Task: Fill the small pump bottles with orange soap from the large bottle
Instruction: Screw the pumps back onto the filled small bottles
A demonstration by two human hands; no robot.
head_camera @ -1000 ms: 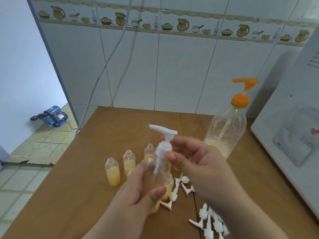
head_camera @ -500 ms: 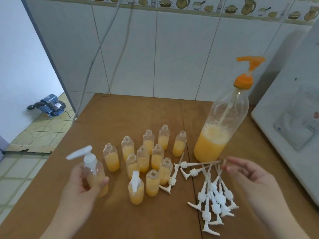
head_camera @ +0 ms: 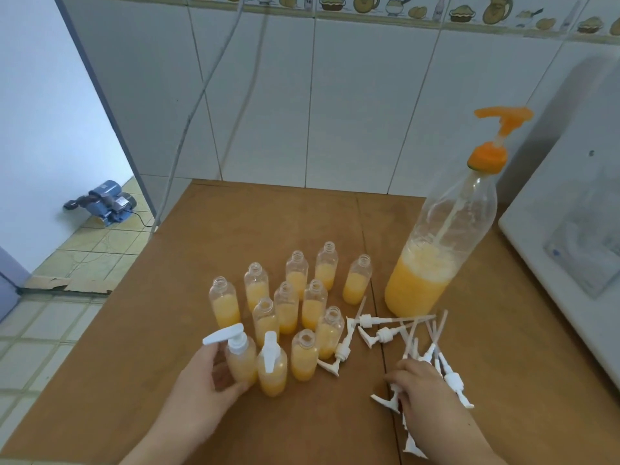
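**Capped bottle at the front of the cluster, pumps under your right hand**

The brown table (head_camera: 141, 347) carries everything, and the large bottle (head_camera: 432, 263) is your landmark: it stands upright near the table's right side, orange soap filling roughly its lower third, an orange pump (head_camera: 496, 135) on top. To the right of it sits a white appliance (head_camera: 570, 236). Left of the large bottle stands the cluster of small bottles (head_camera: 295, 297), all upright, partly filled with orange soap, most with open necks. At the near-left end of that cluster, your left hand (head_camera: 204, 380) curls around a small bottle with a white pump (head_camera: 240, 357), which stands just beside another capped bottle (head_camera: 272, 367). In front of the large bottle lie the loose white pumps (head_camera: 385, 333), scattered with tubes crossing. Your right hand (head_camera: 422, 387) rests on the nearer pumps, fingers bent over them; you cannot tell whether it actually grips one.
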